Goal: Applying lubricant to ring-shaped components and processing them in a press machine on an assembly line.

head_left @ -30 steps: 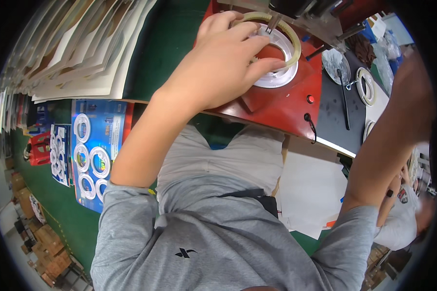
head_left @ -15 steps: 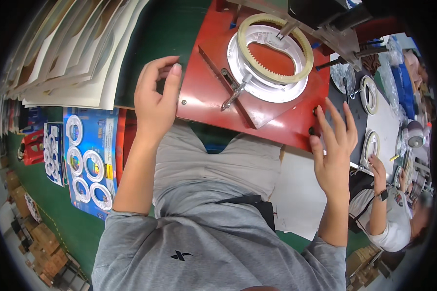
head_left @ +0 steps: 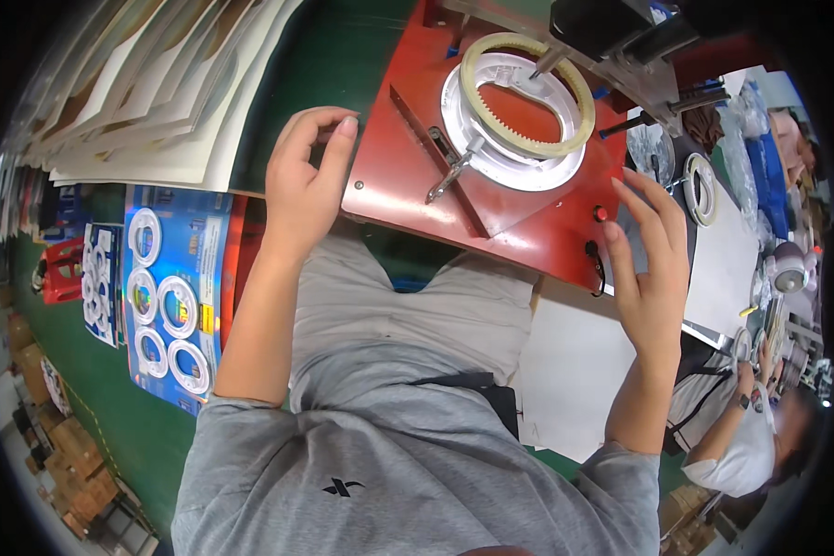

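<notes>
The red board (head_left: pixel 528 222) spans the space between our hands, its left edge just beside our left fingertips; we cannot tell if they touch. Ahead of both hands lies the white ring (head_left: pixel 528 176), with the yellowish toothed ring (head_left: pixel 583 104) over it. Our left hand (head_left: pixel 308 176) curls loosely around a gap, and our right hand (head_left: pixel 653 259) spreads its fingers apart, both holding nothing we can see. Between them sits a metal latch (head_left: pixel 456 170); near our right thumb, a red button (head_left: pixel 600 214).
</notes>
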The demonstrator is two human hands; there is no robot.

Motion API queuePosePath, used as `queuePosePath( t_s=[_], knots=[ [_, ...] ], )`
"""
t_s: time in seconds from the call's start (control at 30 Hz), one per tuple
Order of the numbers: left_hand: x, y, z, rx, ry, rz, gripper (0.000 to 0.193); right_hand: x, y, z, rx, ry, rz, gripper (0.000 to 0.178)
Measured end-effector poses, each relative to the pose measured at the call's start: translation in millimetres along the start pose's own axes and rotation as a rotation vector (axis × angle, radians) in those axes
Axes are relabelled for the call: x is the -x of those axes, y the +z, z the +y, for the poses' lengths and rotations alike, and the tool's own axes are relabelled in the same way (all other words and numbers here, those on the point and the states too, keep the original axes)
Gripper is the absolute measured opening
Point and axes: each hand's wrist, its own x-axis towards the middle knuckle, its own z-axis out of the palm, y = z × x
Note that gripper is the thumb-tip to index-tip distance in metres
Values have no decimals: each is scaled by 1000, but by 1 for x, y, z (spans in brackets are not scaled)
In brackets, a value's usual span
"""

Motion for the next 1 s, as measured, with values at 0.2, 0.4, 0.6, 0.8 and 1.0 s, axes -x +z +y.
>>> queuePosePath(
  t_s=[0.2, 0.4, 0.6, 0.8, 1.0],
  knots=[
    [-6, -1, 28, 161, 3, 27, 16, -28, 15, -3, -153, -105, 129, 30],
    [-18, 22, 88, -159, 576, -163, 17, -54, 31, -1, -103, -270, 153, 31],
    [-25, 44, 98, -326, 697, -281, 17, -60, 41, 2, -94, -312, 123, 22],
    [-36, 36, 106, -234, 692, -398, 13, -62, 45, 8, -174, -322, 115, 20],
    [-40, 12, 106, -181, 528, -502, 10, -59, 47, -2, -233, -304, 118, 19]
  ],
)
